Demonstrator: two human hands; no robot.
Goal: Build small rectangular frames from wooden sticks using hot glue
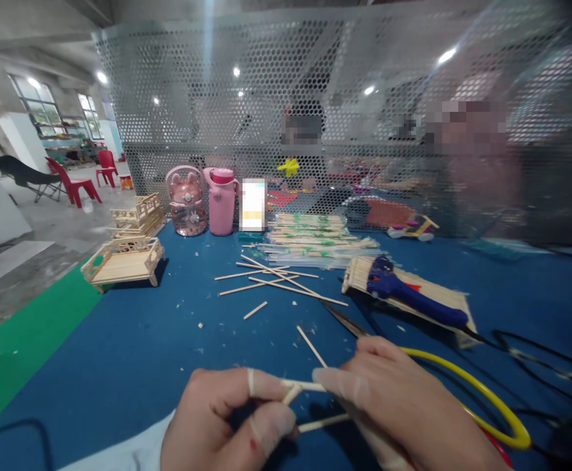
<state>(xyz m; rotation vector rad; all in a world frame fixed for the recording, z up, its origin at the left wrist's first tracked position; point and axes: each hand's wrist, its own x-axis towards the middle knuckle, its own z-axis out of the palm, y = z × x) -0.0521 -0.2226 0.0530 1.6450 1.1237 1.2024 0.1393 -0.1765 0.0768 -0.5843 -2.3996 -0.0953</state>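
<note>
My left hand (231,415) pinches a small joint of thin wooden sticks (293,394) between thumb and forefinger. From the right, the fingers of my right hand (388,399) close on the other end of the upper stick. A lower stick (322,424) runs between the hands, its right end hidden. Whitish coverings wrap some fingertips. Beneath my right hand lies a pair of scissors (491,392) with a yellow handle, its blades pointing up-left; whether the hand grips it I cannot tell. Another stick (311,345) lies just beyond the fingers.
Loose sticks (266,281) and bundled sticks (310,235) lie ahead. A blue glue gun (413,297) rests on a stick-built piece at right, with black cables nearby. Small stick-built furniture (126,261) stands at left. Two pink bottles (221,203) and a phone (253,204) stand before a perforated screen (192,118).
</note>
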